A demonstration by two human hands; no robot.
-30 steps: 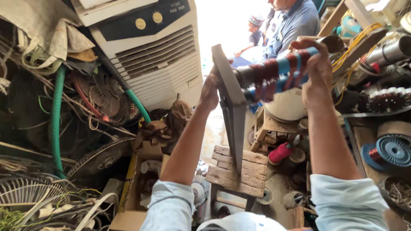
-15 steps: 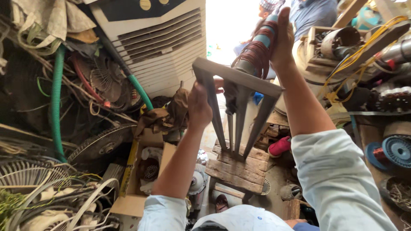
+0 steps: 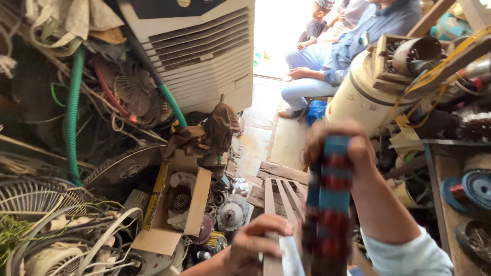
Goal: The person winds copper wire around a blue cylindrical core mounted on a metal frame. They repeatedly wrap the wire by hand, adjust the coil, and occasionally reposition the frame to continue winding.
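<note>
Low in the frame, above the cluttered workshop floor: right hand (image 3: 335, 145) clenched around the top of an upright blue-and-red wound motor core (image 3: 327, 204), blurred. Left hand (image 3: 253, 245) closed on a grey slatted frame (image 3: 276, 204), just beside the core. Open cardboard box (image 3: 176, 209) at left.

Two hands are in view: the left hand (image 3: 253, 243) on one wooden frame (image 3: 279, 204) and the right hand (image 3: 335, 148) around one striped motor core (image 3: 327, 204). One white air cooler (image 3: 204, 51), one open cardboard box (image 3: 176, 204), one green hose (image 3: 71, 112) and one cream drum (image 3: 358, 97) stand about. Three people (image 3: 348, 46) sit by the doorway.
</note>
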